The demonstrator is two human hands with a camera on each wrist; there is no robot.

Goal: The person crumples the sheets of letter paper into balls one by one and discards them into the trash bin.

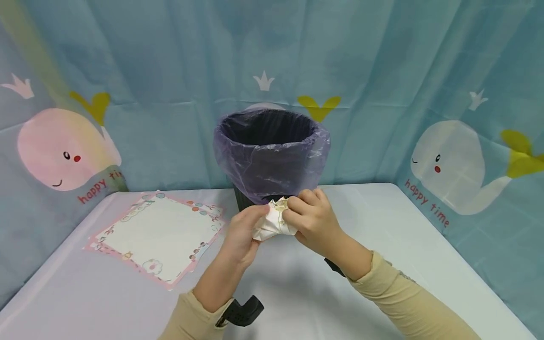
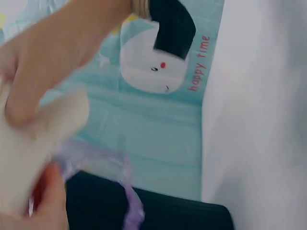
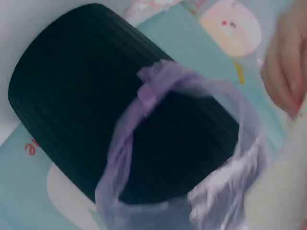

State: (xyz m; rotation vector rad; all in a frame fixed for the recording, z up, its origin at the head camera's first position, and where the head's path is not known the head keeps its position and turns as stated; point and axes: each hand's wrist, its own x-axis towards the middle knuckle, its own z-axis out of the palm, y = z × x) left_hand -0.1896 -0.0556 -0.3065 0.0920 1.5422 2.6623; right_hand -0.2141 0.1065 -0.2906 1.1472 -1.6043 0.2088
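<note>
A sheet of white paper [image 1: 272,227], part crumpled and showing some printed pattern, is held up between both hands in front of the bin. My left hand [image 1: 240,236] grips its left side, thumb on top. On the other side, the curled fingers of my right hand [image 1: 315,223] hold the paper's right part. Just behind the hands stands a dark bin [image 3: 72,91] lined with a purple plastic bag [image 1: 272,170], folded over the rim. Both wrist views show the paper [image 2: 19,153] blurred at the edge, and the inside of the fingers is hidden.
Several sheets of paper [image 1: 153,236] with pink decorated borders lie overlapping on the white table [image 1: 382,293], left of the bin. A blue curtain [image 1: 161,71] printed with whales surrounds the table at the back and sides. Black wrist devices [image 1: 243,311] sit at the sleeves.
</note>
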